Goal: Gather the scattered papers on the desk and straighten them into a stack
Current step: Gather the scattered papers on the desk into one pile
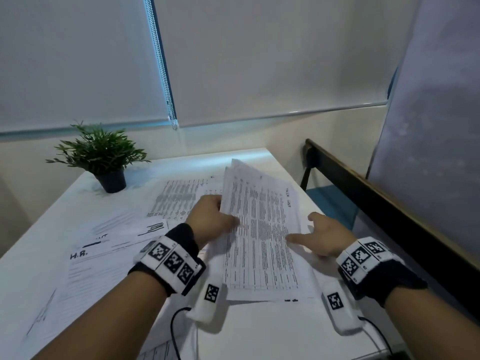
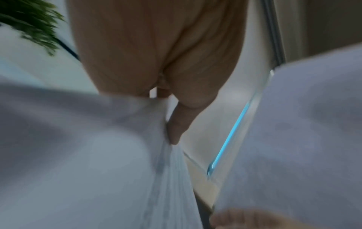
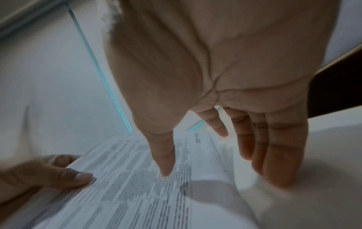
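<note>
A stack of printed papers (image 1: 259, 229) is tilted up off the white desk (image 1: 259, 333), its left edge raised. My left hand (image 1: 220, 214) grips that left edge, thumb on top and fingers behind the sheets. In the left wrist view the thumb (image 2: 176, 127) pinches the bundle's edge (image 2: 172, 178). My right hand (image 1: 311, 231) is at the stack's right edge with straight, spread fingers. In the right wrist view its thumb tip (image 3: 166, 172) touches the top sheet (image 3: 137, 193) and the fingers (image 3: 278, 162) reach down beside the edge. Loose sheets (image 1: 117, 245) and another printed page (image 1: 179, 198) lie flat on the left.
A small potted plant (image 1: 104, 159) stands at the desk's far left. A dark-framed panel (image 1: 389, 203) runs along the right side, with a blue seat (image 1: 335, 201) below it. Window blinds close off the back. Wrist-camera cables (image 1: 174, 331) trail near the front edge.
</note>
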`<state>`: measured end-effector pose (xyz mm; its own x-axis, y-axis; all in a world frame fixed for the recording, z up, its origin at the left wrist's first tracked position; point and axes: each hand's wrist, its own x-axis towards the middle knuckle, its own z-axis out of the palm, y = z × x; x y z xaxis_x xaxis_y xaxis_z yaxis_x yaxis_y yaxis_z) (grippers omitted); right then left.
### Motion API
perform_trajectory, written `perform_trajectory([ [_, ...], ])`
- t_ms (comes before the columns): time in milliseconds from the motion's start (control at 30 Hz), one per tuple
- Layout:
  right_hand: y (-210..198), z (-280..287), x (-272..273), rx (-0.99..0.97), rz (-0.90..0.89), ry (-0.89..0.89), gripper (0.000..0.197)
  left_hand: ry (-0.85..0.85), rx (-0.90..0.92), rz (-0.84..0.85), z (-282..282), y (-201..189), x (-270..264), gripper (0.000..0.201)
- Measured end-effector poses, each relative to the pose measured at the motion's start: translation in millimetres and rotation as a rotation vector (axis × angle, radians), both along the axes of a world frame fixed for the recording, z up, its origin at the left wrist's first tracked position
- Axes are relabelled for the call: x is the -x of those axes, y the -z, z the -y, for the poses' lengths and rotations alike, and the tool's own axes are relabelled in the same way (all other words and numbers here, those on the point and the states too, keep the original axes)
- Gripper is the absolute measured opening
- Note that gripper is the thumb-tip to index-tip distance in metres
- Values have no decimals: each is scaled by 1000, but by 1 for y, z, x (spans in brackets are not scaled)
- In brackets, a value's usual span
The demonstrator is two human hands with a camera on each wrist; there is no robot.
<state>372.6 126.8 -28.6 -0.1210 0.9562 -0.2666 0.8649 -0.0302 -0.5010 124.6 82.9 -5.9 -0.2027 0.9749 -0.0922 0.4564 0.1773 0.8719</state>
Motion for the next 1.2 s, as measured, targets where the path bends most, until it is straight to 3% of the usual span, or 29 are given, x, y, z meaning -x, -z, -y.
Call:
perform_trajectory([
  [67, -9, 4, 10, -23, -86, 10, 91, 6, -6, 160, 13, -11, 22, 20],
  [233, -25, 21, 68, -21, -361, -67, 92, -124, -8, 564, 54, -35, 79, 38],
  [367, -18, 35, 133, 159, -624, -63, 58, -322, -22, 654, 93, -23, 133, 35],
  [500, -2, 50, 183, 120, -577, -139, 46, -525, 75, 482, 130, 0, 174, 17],
  [533, 1, 54, 191, 108, -549, -159, 44, -560, 133, 405, 136, 8, 185, 26],
  [600, 4, 60, 202, 88, -463, -200, 44, -508, 284, 145, 145, 19, 203, 66],
  [667, 4, 68, 209, 89, -328, -267, 45, -421, 369, -211, 148, 18, 210, 90],
  [733, 4, 71, 210, 76, -177, -341, 45, -354, 352, -462, 147, 9, 206, 88],
  [800, -2, 64, 204, -1, -74, -365, 38, -299, 309, -607, 139, -3, 195, 77],
  [900, -19, 39, 180, -118, -10, -301, 32, -168, 222, -598, 116, -15, 168, 56],
  [1000, -26, 1, 144, -104, 96, -189, 37, -99, 146, -509, 82, -20, 134, 41],
  [1133, -19, -42, 91, -62, 250, -49, 49, -33, 121, -467, 32, -15, 95, 42],
  [1200, -10, -55, 70, -14, 343, -50, 65, -1, 149, -484, 6, -11, 79, 48],
])
